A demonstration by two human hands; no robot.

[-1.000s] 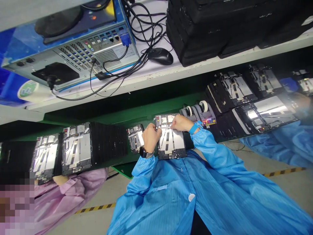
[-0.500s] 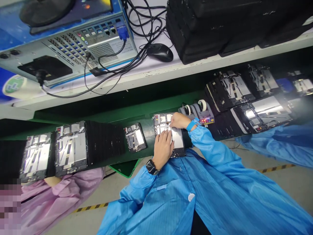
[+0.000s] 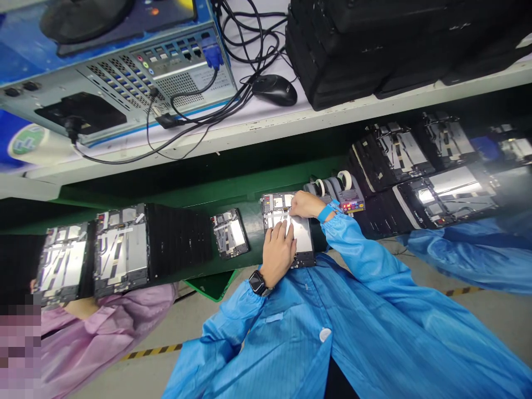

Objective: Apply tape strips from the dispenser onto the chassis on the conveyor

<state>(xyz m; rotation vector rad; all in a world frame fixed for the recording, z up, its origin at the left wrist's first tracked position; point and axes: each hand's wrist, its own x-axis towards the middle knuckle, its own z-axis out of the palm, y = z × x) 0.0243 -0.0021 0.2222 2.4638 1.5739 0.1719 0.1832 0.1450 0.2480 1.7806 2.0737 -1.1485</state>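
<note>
An opened tablet (image 3: 304, 241) with bare silver and black internals lies in front of me on the green bench. My left hand (image 3: 277, 252) rests flat on it, fingers stretched out. Across its upper part, my right hand (image 3: 306, 205) has its fingertips pinched together close to the left fingers. Whatever sits in that pinch is too small or hidden to make out. To the left lies another opened device (image 3: 230, 233), apart from both hands. Just beyond my right wrist stand tape dispensers (image 3: 351, 191) with white rolls and a lit red display.
Stacks of opened tablets stand at left (image 3: 120, 249) and right (image 3: 401, 149). A shelf edge (image 3: 266, 124) runs above the bench, bearing a computer case (image 3: 166, 83), cables, a mouse (image 3: 275, 90) and black stacks (image 3: 353, 55). Co-workers' pink sleeve (image 3: 128, 316) and blue sleeve (image 3: 465, 255) flank me.
The view has shifted very slightly. Both my hands keep nearly the same place on the tablet. The co-worker's arm at the left has moved a little.
</note>
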